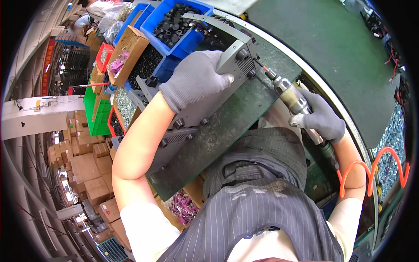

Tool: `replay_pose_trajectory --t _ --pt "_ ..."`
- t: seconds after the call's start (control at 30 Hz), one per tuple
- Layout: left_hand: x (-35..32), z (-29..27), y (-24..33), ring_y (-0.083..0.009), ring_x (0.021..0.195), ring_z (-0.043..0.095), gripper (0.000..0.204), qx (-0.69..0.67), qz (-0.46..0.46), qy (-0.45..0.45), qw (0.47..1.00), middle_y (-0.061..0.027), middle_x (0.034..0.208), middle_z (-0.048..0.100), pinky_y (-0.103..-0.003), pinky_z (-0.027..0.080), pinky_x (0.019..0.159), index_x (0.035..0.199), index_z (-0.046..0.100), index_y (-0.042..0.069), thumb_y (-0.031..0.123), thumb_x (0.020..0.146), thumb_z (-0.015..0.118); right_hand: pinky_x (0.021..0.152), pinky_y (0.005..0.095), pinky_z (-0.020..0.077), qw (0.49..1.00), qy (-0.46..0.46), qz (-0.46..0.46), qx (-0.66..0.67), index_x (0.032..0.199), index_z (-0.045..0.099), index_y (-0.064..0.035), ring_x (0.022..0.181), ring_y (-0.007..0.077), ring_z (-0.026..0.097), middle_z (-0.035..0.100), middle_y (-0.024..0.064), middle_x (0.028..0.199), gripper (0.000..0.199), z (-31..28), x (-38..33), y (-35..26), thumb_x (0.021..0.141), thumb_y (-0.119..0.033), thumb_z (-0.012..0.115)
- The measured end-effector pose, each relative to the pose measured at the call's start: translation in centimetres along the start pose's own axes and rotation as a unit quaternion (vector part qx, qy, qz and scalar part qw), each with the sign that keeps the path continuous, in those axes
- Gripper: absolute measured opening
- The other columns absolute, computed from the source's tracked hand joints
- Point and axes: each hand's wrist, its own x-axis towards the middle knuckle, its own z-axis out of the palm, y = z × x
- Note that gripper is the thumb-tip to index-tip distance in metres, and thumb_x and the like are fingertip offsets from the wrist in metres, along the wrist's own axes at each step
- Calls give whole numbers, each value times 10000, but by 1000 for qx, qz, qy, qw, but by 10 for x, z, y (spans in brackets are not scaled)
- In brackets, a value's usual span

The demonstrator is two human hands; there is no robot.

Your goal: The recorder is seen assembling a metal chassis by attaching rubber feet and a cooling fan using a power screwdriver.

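Observation:
A grey metal housing (212, 101) with vent slots and round black feet stands tilted on the dark green bench top (209, 144). Its upper corner is gripped by my left hand (194, 78), in a grey glove, with the fingers wrapped over the edge and partly hidden. My right hand (322, 117), gloved too, is closed around an air screwdriver (291, 97). The tool's thin bit points up and left, its tip at the housing's end face close to a black foot (242, 54). Whether the tip touches a screw is too small to tell.
Beyond the housing stand blue bins (192, 42) of black parts, a cardboard box (126, 54), a green crate (97, 111) and a tray of silver screws (125, 107). An orange coiled hose (370, 174) trails by my right forearm. Pink parts (184, 207) lie below the bench edge.

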Motion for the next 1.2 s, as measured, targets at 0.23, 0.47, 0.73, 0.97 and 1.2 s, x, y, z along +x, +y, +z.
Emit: replay_pose_trajectory --t 0.23,0.47,0.73,0.97,1.2 --pt "-69 11 38 -121 628 537 178 -239 0 204 949 -12 727 551 -260 444 570 927 585 45 193 840 536 831 291 422 997 -3 18 71 1213 515 4 888 142 523 576 54 978 686 9 -28 4 621 -235 768" --pt "-62 117 -3 -118 664 444 344 -869 -253 -25 425 -61 928 565 -227 392 535 1225 480 19 88 894 419 852 281 416 991 -25 45 122 1225 504 19 917 142 526 583 46 1004 799 23 -46 16 576 -307 837" --pt "-60 147 -21 -69 643 417 253 -920 -2 -108 376 -20 814 556 -172 364 508 1155 529 27 176 968 444 863 286 405 991 -51 37 114 1222 505 39 929 145 520 578 55 1013 831 37 -52 18 564 -349 831" --pt "-63 132 1 -73 648 421 271 -878 -221 42 423 -10 842 551 -170 361 524 1188 535 24 154 963 457 901 294 393 985 -76 44 148 1247 486 50 977 157 523 578 74 1069 861 45 -51 17 576 -364 831" --pt "-64 137 -16 -53 601 434 254 -916 -56 -27 397 -5 818 587 -171 358 494 1147 560 27 172 942 523 963 311 360 975 -103 39 191 1291 443 53 1052 181 506 564 100 1134 896 50 -52 18 583 -338 829"
